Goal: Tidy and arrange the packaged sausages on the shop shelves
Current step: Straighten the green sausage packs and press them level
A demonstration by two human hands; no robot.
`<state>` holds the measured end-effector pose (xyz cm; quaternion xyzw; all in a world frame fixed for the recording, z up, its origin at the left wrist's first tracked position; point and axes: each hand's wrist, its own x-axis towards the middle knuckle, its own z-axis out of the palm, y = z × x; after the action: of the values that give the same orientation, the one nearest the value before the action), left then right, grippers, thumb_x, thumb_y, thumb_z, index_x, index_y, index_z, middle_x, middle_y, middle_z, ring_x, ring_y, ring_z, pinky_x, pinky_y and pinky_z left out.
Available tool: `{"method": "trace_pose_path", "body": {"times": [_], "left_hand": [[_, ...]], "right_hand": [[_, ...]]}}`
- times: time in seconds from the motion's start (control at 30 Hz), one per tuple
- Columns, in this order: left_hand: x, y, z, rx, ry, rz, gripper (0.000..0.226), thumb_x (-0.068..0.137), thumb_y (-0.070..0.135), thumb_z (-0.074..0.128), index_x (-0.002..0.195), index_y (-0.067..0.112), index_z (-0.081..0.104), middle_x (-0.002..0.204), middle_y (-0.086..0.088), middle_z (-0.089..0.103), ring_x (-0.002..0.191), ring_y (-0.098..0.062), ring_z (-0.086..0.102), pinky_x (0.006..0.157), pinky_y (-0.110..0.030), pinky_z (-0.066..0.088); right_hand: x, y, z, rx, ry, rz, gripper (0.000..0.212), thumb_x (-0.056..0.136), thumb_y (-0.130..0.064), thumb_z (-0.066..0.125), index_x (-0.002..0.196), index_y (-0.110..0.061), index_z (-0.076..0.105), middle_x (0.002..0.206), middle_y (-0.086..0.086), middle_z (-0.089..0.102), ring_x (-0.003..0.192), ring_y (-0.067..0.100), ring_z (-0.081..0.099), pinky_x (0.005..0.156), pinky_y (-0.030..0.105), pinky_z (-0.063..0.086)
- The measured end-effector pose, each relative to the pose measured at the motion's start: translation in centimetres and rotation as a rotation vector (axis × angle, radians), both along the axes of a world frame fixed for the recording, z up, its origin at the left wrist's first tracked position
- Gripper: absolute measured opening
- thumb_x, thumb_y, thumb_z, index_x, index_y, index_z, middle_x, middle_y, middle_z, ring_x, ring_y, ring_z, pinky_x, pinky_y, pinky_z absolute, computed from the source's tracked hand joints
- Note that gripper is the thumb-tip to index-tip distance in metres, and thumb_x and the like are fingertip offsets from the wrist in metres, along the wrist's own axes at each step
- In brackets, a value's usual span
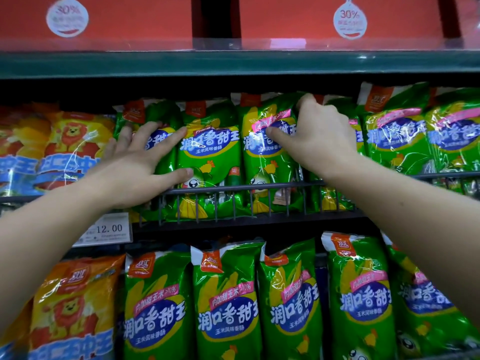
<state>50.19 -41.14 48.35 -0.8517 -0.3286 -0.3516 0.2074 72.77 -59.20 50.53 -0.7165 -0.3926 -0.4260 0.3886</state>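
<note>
Left grip [135, 162] and right grip [319, 136] on green packs [389, 136], middle shelf [246, 221].

Head view: a wire rail [233, 187] runs along the middle shelf's front edge. The packs stand behind it side by side, touching. A dark gap lies open between their tops and the upper shelf [233, 64]. At least six green packs and two orange packs [75, 146] stand here. Below are five lower green packs [226, 307] and one lower orange pack [75, 302], and two red boxes [117, 19] sit on top. The left grip lies flat and spread on the first pack [166, 113], its forefinger and thumb tips touching the second pack [210, 157]. The right grip pinches the third pack [262, 157], fingers curled over its top and thumb pressed on its front.
</note>
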Motion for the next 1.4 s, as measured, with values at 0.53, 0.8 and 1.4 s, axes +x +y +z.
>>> {"method": "trace_pose_path", "body": {"times": [0.53,0.8,1.4], "left_hand": [[0.1,0.1,-0.1,0.009,-0.001,-0.003,0.088,0.058,0.098,0.007,0.138,0.069,-0.016,0.162,0.012,-0.006,0.150,-0.033,-0.001,0.120,-0.055,0.010],[0.1,-0.6,-0.2,-0.035,-0.007,-0.007,0.087,0.056,0.097,0.010,0.135,0.072,-0.016,0.162,0.013,-0.009,0.150,-0.031,-0.005,0.122,-0.052,0.006],[0.1,-1.4,-0.4,-0.033,-0.012,0.015,0.090,0.058,0.095,0.009,0.139,0.067,-0.020,0.164,0.010,-0.012,0.150,-0.034,-0.012,0.122,-0.051,0.000]], "right_hand": [[0.5,1.2,-1.9,-0.121,-0.472,0.133,0.050,0.086,-0.028,0.053,0.135,-0.022,0.058,0.139,0.008,0.052,0.129,0.033,0.044,0.095,0.045,0.046],[0.9,2.0,-2.6,-0.185,-0.379,0.145,0.060,0.091,-0.042,0.037,0.149,-0.029,0.039,0.156,0.005,0.035,0.141,0.030,0.035,0.118,0.047,0.026],[1.2,1.9,-2.6,-0.313,-0.289,0.099,0.068,0.087,-0.054,0.022,0.154,-0.043,0.010,0.166,-0.010,0.002,0.153,0.027,-0.003,0.122,0.053,-0.004]]}}
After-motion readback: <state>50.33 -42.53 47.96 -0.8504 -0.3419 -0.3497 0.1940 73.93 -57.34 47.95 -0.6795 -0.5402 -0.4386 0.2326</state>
